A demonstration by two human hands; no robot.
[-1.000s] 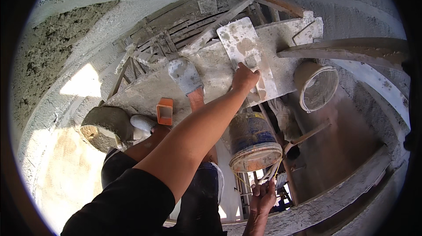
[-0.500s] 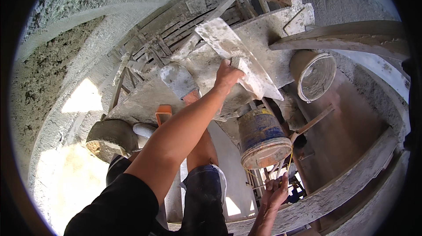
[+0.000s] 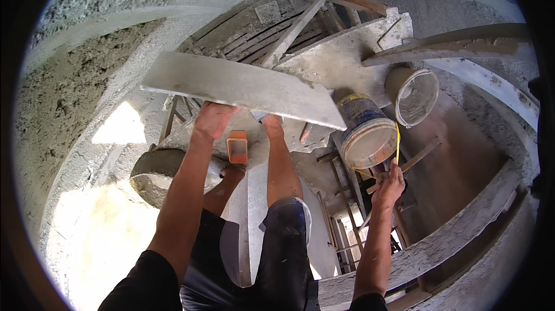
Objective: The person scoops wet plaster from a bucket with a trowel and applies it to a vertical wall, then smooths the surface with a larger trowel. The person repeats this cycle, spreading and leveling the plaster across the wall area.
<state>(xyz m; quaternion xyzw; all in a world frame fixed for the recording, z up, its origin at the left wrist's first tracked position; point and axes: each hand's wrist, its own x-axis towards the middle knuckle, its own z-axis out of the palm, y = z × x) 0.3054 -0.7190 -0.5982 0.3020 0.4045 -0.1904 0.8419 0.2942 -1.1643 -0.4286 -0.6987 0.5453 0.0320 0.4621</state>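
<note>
My left hand (image 3: 215,120) is closed on a long plastering float (image 3: 237,82), gripping it from below and behind. The float's flat grey face tilts up toward me; its handle, visible half a second ago, is hidden. On the right, the fingers of my right hand (image 3: 389,185) are wrapped round the thin yellow handle of a bucket (image 3: 358,111). That bucket has a blue and yellow band and a dirty pale rim; it hangs tilted at the edge of the mortar-covered platform (image 3: 324,62).
My feet are on the platform, beside an orange rectangular tub (image 3: 237,148) and a dark round mortar tub (image 3: 159,172). Another grey bucket (image 3: 413,96) stands at right. A curved beam (image 3: 457,48) crosses there; a low wall edge (image 3: 439,253) runs below. Timber slats lie behind.
My left hand has swung left and turned the float, so its flat face now shows instead of the handle side. My right hand has raised the blue-banded bucket up and to the right.
</note>
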